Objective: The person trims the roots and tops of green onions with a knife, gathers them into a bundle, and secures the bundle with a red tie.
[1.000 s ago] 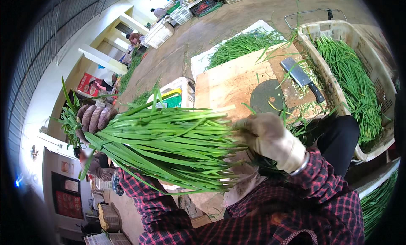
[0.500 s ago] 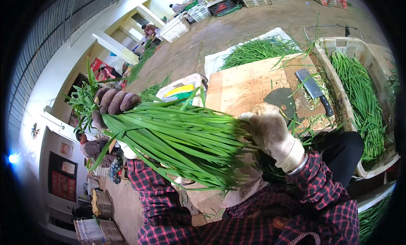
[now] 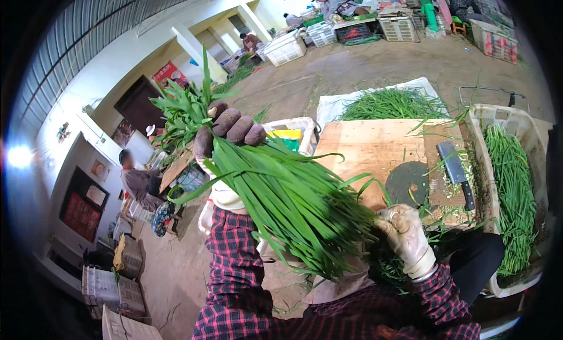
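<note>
Head view: my right fingers curl, pinch unclear; my left fingers clasp greens slanting from upper left to lower right.

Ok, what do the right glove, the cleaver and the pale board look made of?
Right glove: cream, slightly shiny, probably rubber or latex, judging by its creases.
Cleaver: smooth grey blade, likely steel by its sheen; even black handle, perhaps plastic.
Pale board: matte wood, perhaps plywood, by its streaky tan surface.
</note>
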Demonstrator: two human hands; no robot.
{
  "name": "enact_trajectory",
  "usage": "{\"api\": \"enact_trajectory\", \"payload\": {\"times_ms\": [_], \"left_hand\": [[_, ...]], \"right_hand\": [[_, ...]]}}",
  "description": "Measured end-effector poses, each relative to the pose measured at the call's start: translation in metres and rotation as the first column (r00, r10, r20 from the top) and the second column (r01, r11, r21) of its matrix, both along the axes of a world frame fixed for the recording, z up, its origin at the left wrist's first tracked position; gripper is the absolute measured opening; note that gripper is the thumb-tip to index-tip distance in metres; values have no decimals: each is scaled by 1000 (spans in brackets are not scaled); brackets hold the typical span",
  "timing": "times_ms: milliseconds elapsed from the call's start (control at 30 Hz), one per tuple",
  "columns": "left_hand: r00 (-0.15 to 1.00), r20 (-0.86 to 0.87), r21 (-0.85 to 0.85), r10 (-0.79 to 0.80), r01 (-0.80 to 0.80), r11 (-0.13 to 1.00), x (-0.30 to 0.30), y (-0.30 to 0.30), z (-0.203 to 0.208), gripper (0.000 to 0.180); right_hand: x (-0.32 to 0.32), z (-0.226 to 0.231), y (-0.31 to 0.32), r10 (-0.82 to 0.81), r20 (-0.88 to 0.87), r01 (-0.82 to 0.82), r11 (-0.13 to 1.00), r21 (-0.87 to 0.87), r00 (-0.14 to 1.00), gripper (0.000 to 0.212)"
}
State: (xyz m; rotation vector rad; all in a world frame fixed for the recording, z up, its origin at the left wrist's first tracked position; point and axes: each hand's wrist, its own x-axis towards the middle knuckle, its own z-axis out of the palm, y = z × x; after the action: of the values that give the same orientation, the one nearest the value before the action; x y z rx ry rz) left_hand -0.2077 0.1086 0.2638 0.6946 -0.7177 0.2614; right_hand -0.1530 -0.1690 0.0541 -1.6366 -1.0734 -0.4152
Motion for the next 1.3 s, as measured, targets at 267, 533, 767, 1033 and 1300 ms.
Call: {"api": "enact_trajectory", "payload": {"times_ms": [267, 533, 767, 1033, 1300], "left_hand": [[995, 61, 68, -82, 78, 995, 11, -1, 8, 27], [985, 47, 45, -168, 166, 985, 13, -12, 11, 28], [990, 98, 244, -101, 75, 967, 15, -3, 26, 30], [992, 58, 235, -110, 94, 968, 9, 10, 23, 32], [992, 69, 308, -104, 78, 948, 10, 15, 34, 32]], "right_hand": [[0, 1, -15, 118, -114, -126, 990, -69, 986, 10], [-4, -2, -28, 54, -123, -75, 983, -167, 991, 14], [-1, 20, -51, -28, -187, -56, 902, -428, 982, 29], [16, 58, -14, 178, -639, -205, 978, 32, 748, 43], [62, 10, 17, 610, -688, -164, 783, 600, 392, 27]]}}
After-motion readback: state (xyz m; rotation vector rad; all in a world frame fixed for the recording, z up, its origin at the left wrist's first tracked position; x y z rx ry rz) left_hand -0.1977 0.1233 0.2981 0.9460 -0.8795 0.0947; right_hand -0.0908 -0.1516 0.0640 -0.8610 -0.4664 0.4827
